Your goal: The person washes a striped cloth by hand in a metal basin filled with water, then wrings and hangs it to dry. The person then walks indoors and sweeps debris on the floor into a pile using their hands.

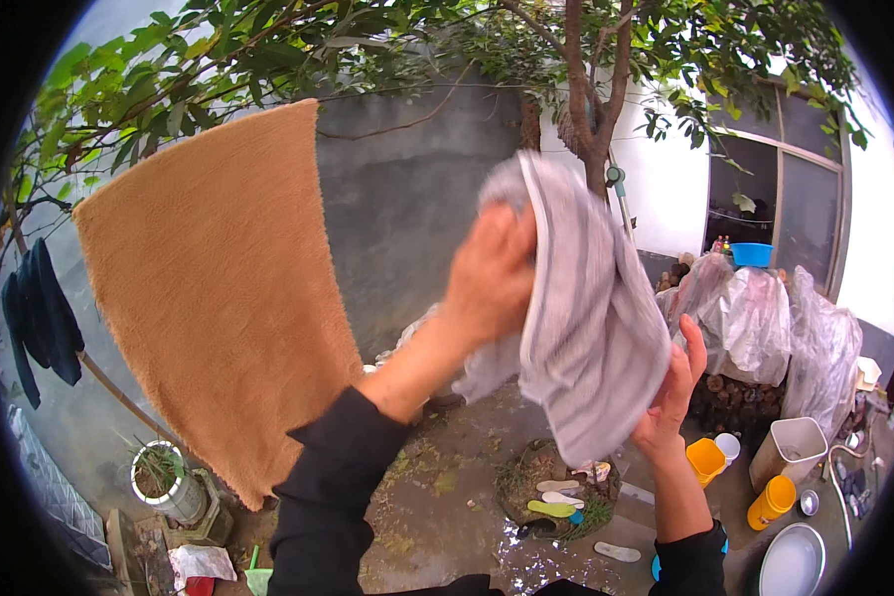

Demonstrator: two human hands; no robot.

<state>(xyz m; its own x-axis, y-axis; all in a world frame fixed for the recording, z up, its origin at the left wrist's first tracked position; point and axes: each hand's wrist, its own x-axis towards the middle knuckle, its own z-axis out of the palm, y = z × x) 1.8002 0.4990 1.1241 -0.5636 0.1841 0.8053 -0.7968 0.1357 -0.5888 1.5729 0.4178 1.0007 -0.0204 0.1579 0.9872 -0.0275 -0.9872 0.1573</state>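
A grey striped towel point(588, 305), blurred by motion, hangs in folds before me. My left hand point(492, 272) grips its upper left part, with the fingers curled into the cloth. My right hand point(674, 398) is at its lower right edge, fingers partly raised; whether it pinches the cloth cannot be made out. To the left, an orange-brown fleecy towel point(223, 276) hangs spread out below the branches. Dark clothing point(41, 320) hangs at the far left.
A tree trunk point(596, 149) rises behind the striped towel. Plastic sheeting point(752, 320) covers a stack at right, with a blue basin point(752, 254) on top. Yellow buckets point(771, 503) and a metal basin point(792, 562) stand lower right. A potted plant point(160, 473) stands lower left; insoles point(551, 509) lie on the ground.
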